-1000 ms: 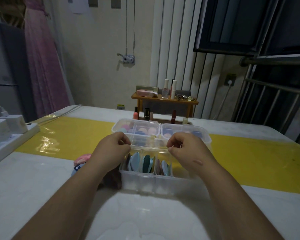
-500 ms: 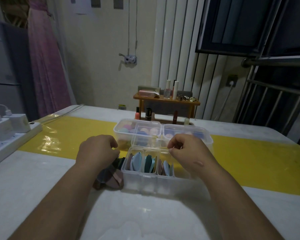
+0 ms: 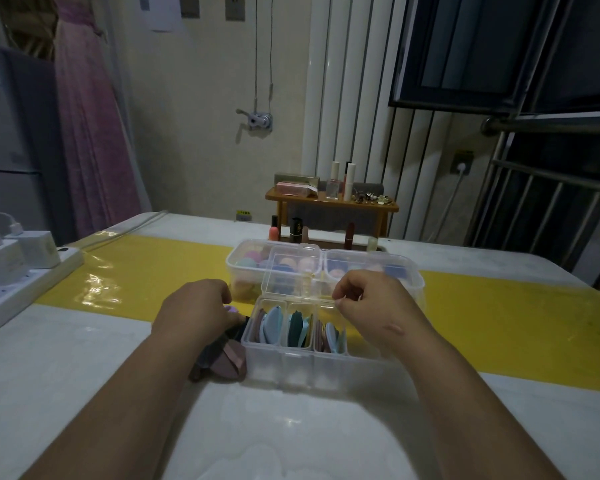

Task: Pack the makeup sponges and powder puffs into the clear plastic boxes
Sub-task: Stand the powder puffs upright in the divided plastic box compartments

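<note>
A small clear box (image 3: 281,367) with three compartments stands in front of me, with flat powder puffs (image 3: 274,323) upright in it. Its lid (image 3: 291,271) stands open at the back. My right hand (image 3: 371,303) pinches the lid's lower right edge at the box's back rim. My left hand (image 3: 194,310) rests, fingers curled down, on a pile of loose dark and mauve puffs (image 3: 227,358) just left of the box. A purple puff (image 3: 231,309) peeks out at its fingertips, which are hidden. Behind stand two larger clear boxes (image 3: 238,271) with round sponges inside.
A yellow strip (image 3: 146,271) crosses the white table. A power strip with chargers (image 3: 18,268) lies at the left edge. A small wooden shelf with cosmetics (image 3: 329,199) and lipsticks stands at the table's far side.
My left hand has let go of the lid and moved down and left onto the pile of loose puffs. My right hand has stayed at the lid.
</note>
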